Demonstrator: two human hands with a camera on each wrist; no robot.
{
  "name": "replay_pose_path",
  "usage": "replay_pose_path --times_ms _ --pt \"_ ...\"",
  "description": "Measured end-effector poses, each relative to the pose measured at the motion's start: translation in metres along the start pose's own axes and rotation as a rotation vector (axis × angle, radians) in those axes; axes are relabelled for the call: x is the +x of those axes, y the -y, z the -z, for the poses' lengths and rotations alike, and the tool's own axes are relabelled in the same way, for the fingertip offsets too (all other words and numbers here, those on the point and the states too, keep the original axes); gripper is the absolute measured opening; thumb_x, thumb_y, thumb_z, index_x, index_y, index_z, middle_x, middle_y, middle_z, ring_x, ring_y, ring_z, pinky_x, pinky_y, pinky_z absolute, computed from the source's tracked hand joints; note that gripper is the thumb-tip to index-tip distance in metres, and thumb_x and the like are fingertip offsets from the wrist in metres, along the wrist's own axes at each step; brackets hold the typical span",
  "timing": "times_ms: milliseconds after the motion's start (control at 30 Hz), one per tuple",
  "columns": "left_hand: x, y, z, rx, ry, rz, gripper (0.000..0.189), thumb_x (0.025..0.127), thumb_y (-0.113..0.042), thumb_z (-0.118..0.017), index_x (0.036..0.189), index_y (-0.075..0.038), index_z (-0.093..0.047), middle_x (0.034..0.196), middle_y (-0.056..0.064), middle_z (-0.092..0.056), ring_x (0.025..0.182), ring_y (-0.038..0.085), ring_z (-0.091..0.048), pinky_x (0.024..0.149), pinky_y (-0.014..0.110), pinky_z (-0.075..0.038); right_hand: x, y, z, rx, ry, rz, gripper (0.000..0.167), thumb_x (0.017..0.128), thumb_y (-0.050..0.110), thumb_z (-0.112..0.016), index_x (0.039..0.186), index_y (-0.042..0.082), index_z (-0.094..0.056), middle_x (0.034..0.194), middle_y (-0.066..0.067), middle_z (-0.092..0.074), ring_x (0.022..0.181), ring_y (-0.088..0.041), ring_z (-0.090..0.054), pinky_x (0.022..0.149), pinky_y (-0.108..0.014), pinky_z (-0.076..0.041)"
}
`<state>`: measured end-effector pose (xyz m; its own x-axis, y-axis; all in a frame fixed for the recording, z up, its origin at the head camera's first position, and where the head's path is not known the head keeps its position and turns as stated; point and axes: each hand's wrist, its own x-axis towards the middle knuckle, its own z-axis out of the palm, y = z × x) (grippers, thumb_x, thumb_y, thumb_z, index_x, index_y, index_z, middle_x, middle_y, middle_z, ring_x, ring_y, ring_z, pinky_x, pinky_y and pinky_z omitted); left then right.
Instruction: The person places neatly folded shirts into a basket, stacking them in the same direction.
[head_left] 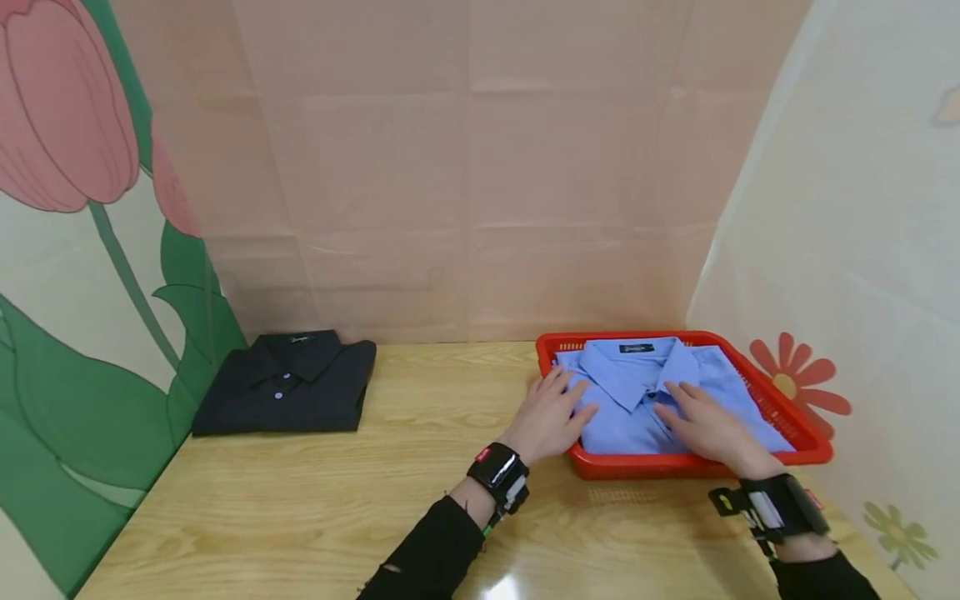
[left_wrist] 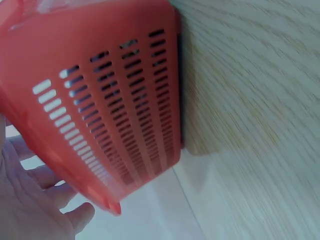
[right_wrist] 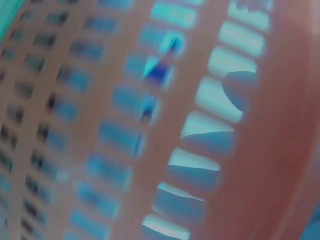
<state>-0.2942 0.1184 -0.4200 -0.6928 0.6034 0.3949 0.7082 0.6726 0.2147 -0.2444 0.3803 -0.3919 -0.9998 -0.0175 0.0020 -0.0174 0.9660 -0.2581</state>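
Observation:
A folded light blue shirt [head_left: 622, 417] lies collar up inside the red plastic basket [head_left: 813, 450], its dark neck label toward the wall. My left hand [head_left: 551, 412] is over the basket's left edge, fingers spread at the shirt's left side. In the left wrist view, the fingers [left_wrist: 60, 192] show beyond the basket's slotted wall [left_wrist: 120, 90]. My right hand [head_left: 712, 425] reaches over the front rim, its extended fingers on or just above the shirt front near the buttons. The right wrist view holds only the blurred slotted basket wall [right_wrist: 280, 140], with blue behind it; the hand is hidden there.
A folded black shirt [head_left: 300, 387] lies at the left rear of the wooden table [head_left: 300, 508]. A plain pinkish sheet [head_left: 465, 167] hangs behind the table. Flower-printed sheets stand at the left and right sides, the right one close to the basket.

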Motion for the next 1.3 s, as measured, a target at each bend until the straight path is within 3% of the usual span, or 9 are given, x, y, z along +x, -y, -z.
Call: replay_pose_path --times_ms 200,367,633,867,1100,1300 --pt "-0.012 0.016 0.002 0.046 0.005 0.020 0.065 0.101 -0.061 -0.028 0.151 -0.022 -0.041 0.154 0.005 -0.042 0.146 0.026 -0.032 0.119 0.049 -0.025 0.000 0.029 -0.011 -0.016 -0.049 0.053 0.076 0.099 0.052 -0.047 0.150 -0.002 -0.032 0.145 -0.037 -0.036 0.130 -0.056 -0.036 0.096 -0.072 -0.037" --pt "-0.024 0.030 0.004 -0.003 0.011 0.020 0.071 0.100 -0.065 -0.022 0.154 -0.021 -0.034 0.157 0.004 -0.037 0.148 0.025 -0.028 0.120 0.052 -0.020 -0.001 0.048 -0.013 -0.008 -0.062 0.075 0.073 0.100 0.052 -0.043 0.151 0.000 -0.033 0.146 -0.035 -0.036 0.131 -0.054 -0.036 0.099 -0.072 -0.036" --pt "-0.045 0.057 0.009 0.020 0.027 0.064 0.070 0.101 -0.061 -0.027 0.158 -0.021 -0.020 0.158 0.004 -0.034 0.146 0.025 -0.031 0.117 0.057 -0.024 -0.005 0.060 -0.016 -0.006 -0.037 0.067 0.073 0.100 0.055 -0.041 0.153 0.005 -0.032 0.149 -0.033 -0.034 0.134 -0.052 -0.034 0.101 -0.071 -0.034" --pt "-0.062 0.074 0.016 0.003 0.039 0.108 0.063 0.104 -0.053 -0.033 0.156 -0.019 -0.027 0.152 0.006 -0.044 0.144 0.024 -0.036 0.117 0.055 -0.025 -0.010 0.066 -0.021 -0.011 -0.049 0.084 0.071 0.101 0.054 -0.040 0.152 0.006 -0.034 0.150 -0.031 -0.035 0.135 -0.051 -0.035 0.103 -0.070 -0.033" --pt "-0.078 0.086 0.028 -0.022 0.031 0.117 0.060 0.104 -0.048 -0.037 0.154 -0.015 -0.034 0.145 0.009 -0.052 0.137 0.024 -0.046 0.115 0.046 -0.032 -0.017 0.098 -0.021 0.023 -0.069 0.144 0.069 0.101 0.054 -0.041 0.152 0.008 -0.035 0.153 -0.025 -0.036 0.138 -0.048 -0.034 0.105 -0.067 -0.033" --pt "-0.087 0.100 0.038 -0.045 0.020 0.137 0.056 0.104 -0.044 -0.042 0.151 -0.013 -0.039 0.142 0.011 -0.055 0.132 0.027 -0.051 0.112 0.046 -0.037 -0.014 0.125 -0.035 0.029 -0.120 0.222 0.066 0.100 0.050 -0.046 0.149 0.005 -0.042 0.150 -0.022 -0.042 0.136 -0.042 -0.041 0.107 -0.061 -0.037"
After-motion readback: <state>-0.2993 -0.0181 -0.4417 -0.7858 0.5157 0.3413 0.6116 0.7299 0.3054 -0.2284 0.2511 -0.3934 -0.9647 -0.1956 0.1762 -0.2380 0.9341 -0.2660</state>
